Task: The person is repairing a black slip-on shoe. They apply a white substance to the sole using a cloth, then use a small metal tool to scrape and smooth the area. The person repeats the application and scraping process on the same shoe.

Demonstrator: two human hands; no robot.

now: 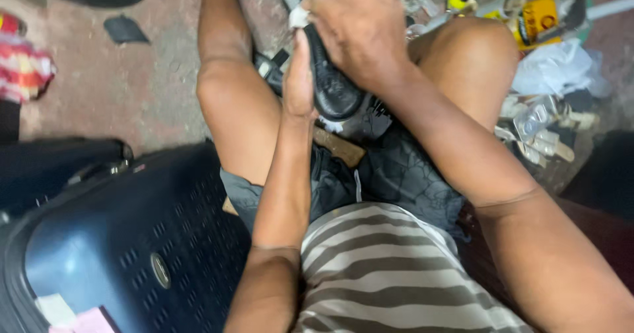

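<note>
A hard navy suitcase (125, 254) lies near left on the floor. Between the raised knees, the left hand (299, 75) cradles a black leather shoe (332, 82); the right hand (360, 26) presses a white cloth (298, 16) on it, seemingly mid-polish; firmer rubbing suits next.

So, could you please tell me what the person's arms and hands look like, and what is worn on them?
Both arms are bare to the elbow and beyond, with no sleeves visible. The left hand and right hand wear no gloves; no watch, ring or bracelet shows. A striped shirt covers the body.
</note>
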